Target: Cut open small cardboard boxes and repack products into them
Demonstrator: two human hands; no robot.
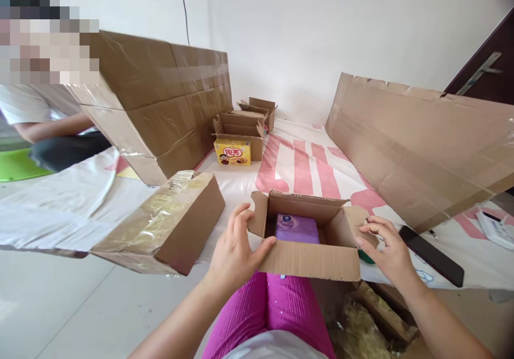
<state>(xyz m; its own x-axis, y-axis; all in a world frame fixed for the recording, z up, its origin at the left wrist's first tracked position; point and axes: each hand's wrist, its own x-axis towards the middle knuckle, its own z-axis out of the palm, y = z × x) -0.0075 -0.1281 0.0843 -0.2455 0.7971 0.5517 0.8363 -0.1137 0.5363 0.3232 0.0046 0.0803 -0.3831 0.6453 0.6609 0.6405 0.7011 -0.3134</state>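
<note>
An open cardboard box (pixel 309 261) stands at the table's front edge, before my lap. In it lies a purple pack (pixel 297 229), seemingly tissues, on the left side; bare cardboard shows to its right. My left hand (pixel 236 246) holds the box at its left front corner, fingers by the left flap and thumb on the front flap. My right hand (pixel 387 246) has the right flap (pixel 359 222) between thumb and fingers. Part of a small green object (pixel 366 257) shows beneath that flap, mostly hidden.
A taped carton (pixel 193 219) lies left; a black phone (pixel 433 254) lies right. Farther back, a yellow snack box (pixel 233 152) stands before open boxes (pixel 241 126). Tall cardboard panels (pixel 193 96) flank the table (pixel 281 169). A seated person (pixel 52 118) is at far left.
</note>
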